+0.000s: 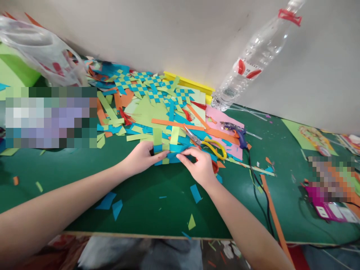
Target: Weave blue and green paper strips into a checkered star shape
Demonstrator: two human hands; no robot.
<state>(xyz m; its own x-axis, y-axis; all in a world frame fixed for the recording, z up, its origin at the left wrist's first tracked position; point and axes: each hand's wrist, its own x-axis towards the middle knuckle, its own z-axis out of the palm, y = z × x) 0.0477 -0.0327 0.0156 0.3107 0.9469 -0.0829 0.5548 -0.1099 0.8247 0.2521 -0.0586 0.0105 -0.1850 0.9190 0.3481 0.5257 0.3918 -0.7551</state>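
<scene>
While the woven paper piece (165, 147) sits just left of the scissors (204, 144), left hand (143, 155) and right hand (198, 163) have fingers pinched closed on its sides, sensible holds, since it looks featherlight, bendy and easily creased!

head-worn | faces forward-down | hands near centre, close | edges seem warped
</scene>
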